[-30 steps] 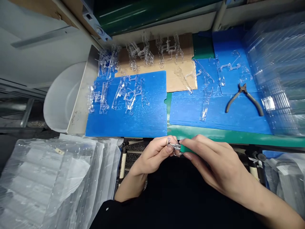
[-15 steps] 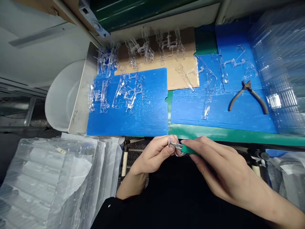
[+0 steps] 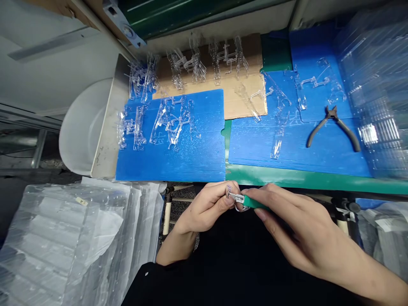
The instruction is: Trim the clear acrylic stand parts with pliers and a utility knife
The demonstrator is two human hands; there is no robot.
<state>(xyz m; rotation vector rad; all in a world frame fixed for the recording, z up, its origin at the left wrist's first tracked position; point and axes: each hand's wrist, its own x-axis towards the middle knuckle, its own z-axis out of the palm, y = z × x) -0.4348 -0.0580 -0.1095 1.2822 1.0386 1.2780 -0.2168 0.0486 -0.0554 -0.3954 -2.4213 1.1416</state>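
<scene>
My left hand [image 3: 212, 205] is closed on a small clear plastic part [image 3: 228, 190], pinched between thumb and fingers; most of it is hidden. In my right hand [image 3: 296, 225] is a green-handled utility knife [image 3: 251, 202], gripped between thumb and fingers. Its metal tip [image 3: 237, 197] points left and meets the clear part, though whether it touches the plastic or a finger beside it I cannot tell. Both hands are close together in front of my dark clothing, just below the table's green front edge [image 3: 287, 176].
Diagonal cutters [image 3: 331, 114] lie spread on the right blue sheet [image 3: 248, 144]. Several clear moulded pieces [image 3: 174, 123] lie on blue sheets and cardboard [image 3: 234, 102]. Stacked clear trays [image 3: 379, 97] rise at right; more plastic trays [image 3: 63, 238] stand lower left, near a white tub [image 3: 79, 127].
The knife's metal tip has shifted slightly and tilted a little against the clear part. Both hands keep their grip in nearly the same place.
</scene>
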